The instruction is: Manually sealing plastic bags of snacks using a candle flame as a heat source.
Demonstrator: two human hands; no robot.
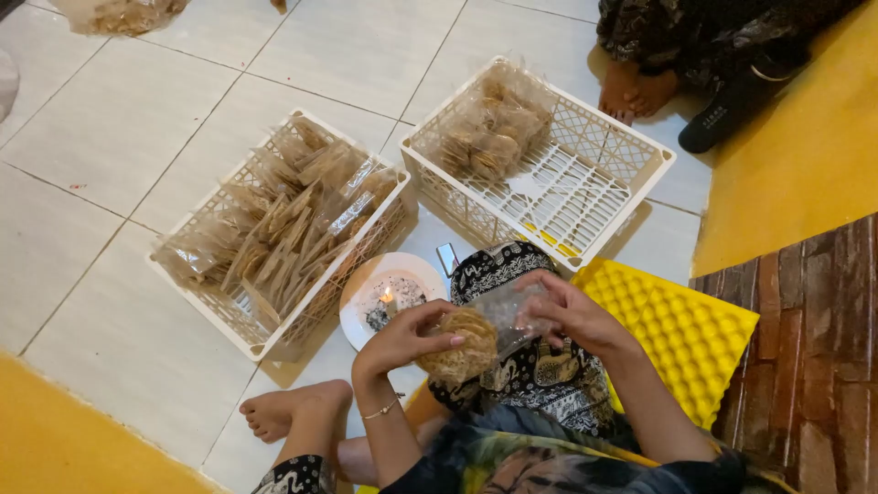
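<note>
**Crackers and bag held over the lap**

On the white tiled floor, at the far left, stands a white plastic lattice crate crammed with clear packets of flat brown crackers. Just right of it sits a white plate carrying a small lit candle.

The left hand is closed around a stack of round golden-brown woven crackers, thumb and fingers clamped on its rim. Touching the stack on its right is a clear plastic bag, whose mouth the right hand pinches; the hands sit close together above the patterned black-and-white cloth on the lap.

Behind them, a second white lattice crate holds a few packets of crackers in its far corner. A yellow bumpy foam mat lies at the right, beside another person's bare feet.
</note>
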